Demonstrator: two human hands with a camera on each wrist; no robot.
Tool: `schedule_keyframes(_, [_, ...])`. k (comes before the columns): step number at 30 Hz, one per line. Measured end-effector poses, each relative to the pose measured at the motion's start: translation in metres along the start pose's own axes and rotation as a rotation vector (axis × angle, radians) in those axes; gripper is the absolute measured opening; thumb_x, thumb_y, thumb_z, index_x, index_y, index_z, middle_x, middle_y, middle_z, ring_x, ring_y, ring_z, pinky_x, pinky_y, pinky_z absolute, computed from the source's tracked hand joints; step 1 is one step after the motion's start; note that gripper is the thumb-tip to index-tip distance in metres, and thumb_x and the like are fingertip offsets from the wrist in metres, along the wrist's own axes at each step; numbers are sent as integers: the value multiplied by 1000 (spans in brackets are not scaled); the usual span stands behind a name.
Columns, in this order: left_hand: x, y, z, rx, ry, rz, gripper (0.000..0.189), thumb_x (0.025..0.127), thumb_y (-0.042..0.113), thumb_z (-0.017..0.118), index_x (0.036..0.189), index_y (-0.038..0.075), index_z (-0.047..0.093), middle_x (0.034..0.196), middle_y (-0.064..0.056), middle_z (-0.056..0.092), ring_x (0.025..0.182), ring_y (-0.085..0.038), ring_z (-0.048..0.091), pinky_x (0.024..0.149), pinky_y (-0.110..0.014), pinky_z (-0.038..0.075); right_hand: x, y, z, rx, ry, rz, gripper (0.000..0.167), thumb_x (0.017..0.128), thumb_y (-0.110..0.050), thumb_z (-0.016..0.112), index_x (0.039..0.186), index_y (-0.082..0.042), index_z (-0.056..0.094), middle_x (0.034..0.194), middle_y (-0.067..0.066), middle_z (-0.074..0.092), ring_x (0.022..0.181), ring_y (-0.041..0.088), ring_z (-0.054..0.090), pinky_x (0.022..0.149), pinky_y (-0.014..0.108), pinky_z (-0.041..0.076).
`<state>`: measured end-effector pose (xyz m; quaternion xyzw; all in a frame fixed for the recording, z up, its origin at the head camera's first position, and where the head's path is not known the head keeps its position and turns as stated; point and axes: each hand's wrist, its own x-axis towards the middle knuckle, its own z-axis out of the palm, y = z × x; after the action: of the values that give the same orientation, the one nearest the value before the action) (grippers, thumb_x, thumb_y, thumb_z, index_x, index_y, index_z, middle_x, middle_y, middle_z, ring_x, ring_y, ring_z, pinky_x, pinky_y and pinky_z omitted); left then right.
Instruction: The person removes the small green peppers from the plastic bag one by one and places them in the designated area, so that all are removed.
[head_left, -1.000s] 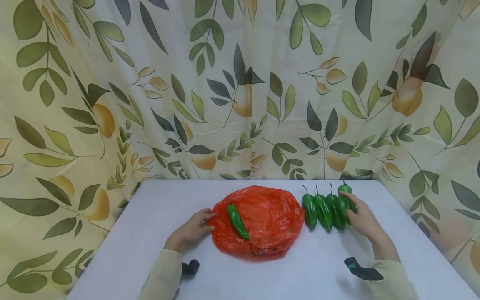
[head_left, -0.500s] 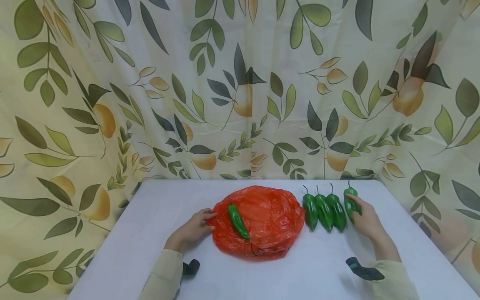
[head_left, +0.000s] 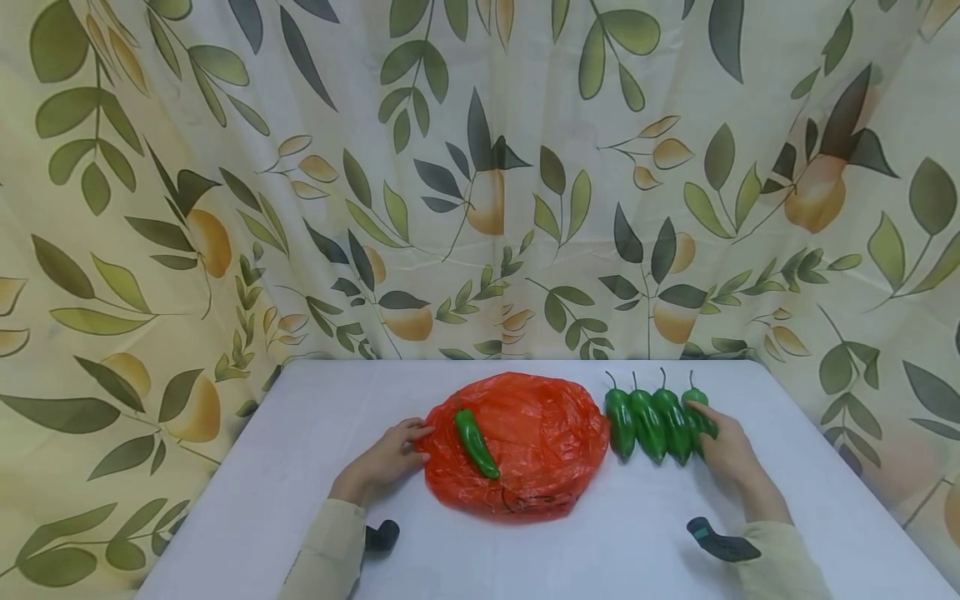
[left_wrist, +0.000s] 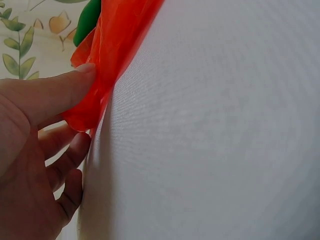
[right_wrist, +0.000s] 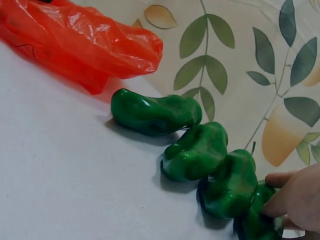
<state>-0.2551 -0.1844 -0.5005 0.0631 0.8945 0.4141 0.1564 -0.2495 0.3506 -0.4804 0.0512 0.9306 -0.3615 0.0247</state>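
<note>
A spread red plastic bag (head_left: 536, 425) lies in the middle of the white table. My left hand (head_left: 386, 458) is at its left edge, and the left wrist view shows thumb and fingers pinching the bag's rim. One green chili pepper (head_left: 477, 443) lies on the left part of the bag. To the bag's right, three green peppers (head_left: 648, 423) stand side by side in a row, stems away from me. My right hand (head_left: 729, 446) holds another green pepper (head_left: 697, 410) at the row's right end, right up against its neighbour. The fingers partly hide that pepper.
The white tabletop (head_left: 592, 558) extends in front of the bag and out to both sides. A curtain (head_left: 480, 208) with leaf and fruit print hangs behind the table's far edge. Dark wrist straps (head_left: 723, 542) stick out beside the sleeves.
My right hand has brought its pepper down beside the others; half a second ago a gap parted it from the row. My left hand, the bag and the pepper on it have stayed put.
</note>
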Motion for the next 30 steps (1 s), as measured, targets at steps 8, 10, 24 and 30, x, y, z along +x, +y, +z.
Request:
schedule_keyframes(8, [0, -1, 0, 18, 2, 22, 52, 95, 20, 69, 145, 21, 57, 163, -9, 35, 151, -40, 28, 115, -70, 33, 1, 4, 4, 3, 24, 4, 61, 97, 3, 34, 157, 3, 24, 156, 45, 13, 144, 65, 11, 115, 76, 17])
schedule_keyframes(10, [0, -1, 0, 24, 2, 32, 51, 95, 20, 68, 145, 20, 57, 162, -9, 35, 151, -40, 29, 116, -70, 32, 2, 3, 4, 6, 21, 10, 61, 97, 2, 34, 157, 2, 22, 156, 45, 12, 144, 65, 11, 115, 76, 16])
schedule_keyframes(24, [0, -1, -1, 16, 5, 45, 51, 94, 20, 69, 145, 20, 57, 162, -10, 35, 151, -41, 28, 115, -71, 31, 1, -2, 5, 7, 11, 25, 60, 103, -7, 33, 159, 3, 13, 158, 43, 10, 145, 64, 10, 117, 75, 14])
schedule_keyframes(30, [0, -3, 0, -6, -2, 23, 52, 95, 20, 69, 145, 22, 57, 163, -8, 34, 152, -40, 27, 115, -70, 33, -1, -6, 4, -12, 4, 47, 63, 105, -16, 35, 160, 1, 8, 158, 42, 9, 145, 64, 10, 116, 76, 15])
